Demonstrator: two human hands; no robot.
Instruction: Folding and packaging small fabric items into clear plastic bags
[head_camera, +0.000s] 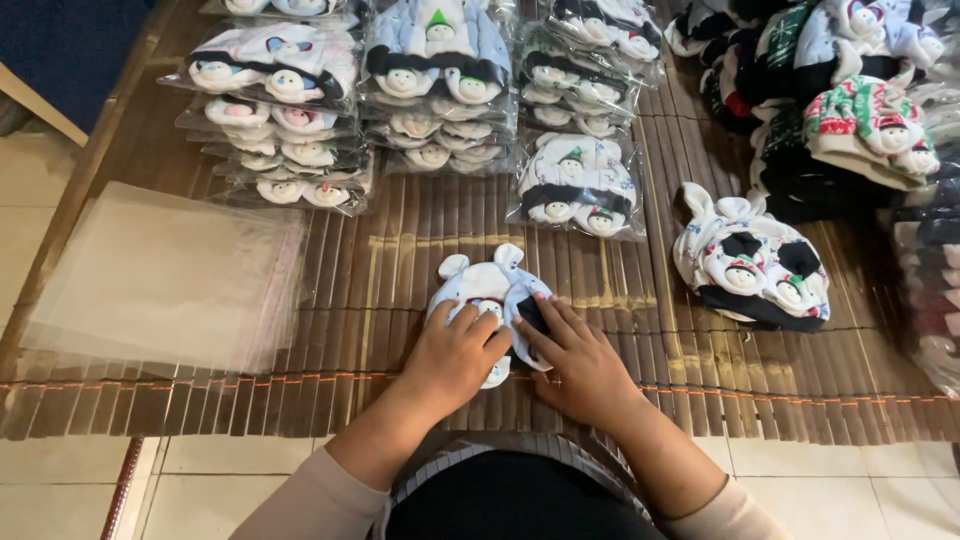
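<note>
A small white plush slipper pair (483, 283) with ears and a snowman face lies on the bamboo mat (400, 330) in front of me. My left hand (455, 355) presses flat on its left half. My right hand (578, 362) rests on its right half, fingers spread over a dark patch. Both hands lie on top of the pair, touching it.
A stack of clear plastic bags (165, 275) lies at the left. Bagged plush pairs (290, 120) are piled at the back, with one bagged pack (578, 185) just behind my hands. Loose plush pairs (748, 262) and a heap (850, 110) sit at the right. Tiled floor lies below the mat.
</note>
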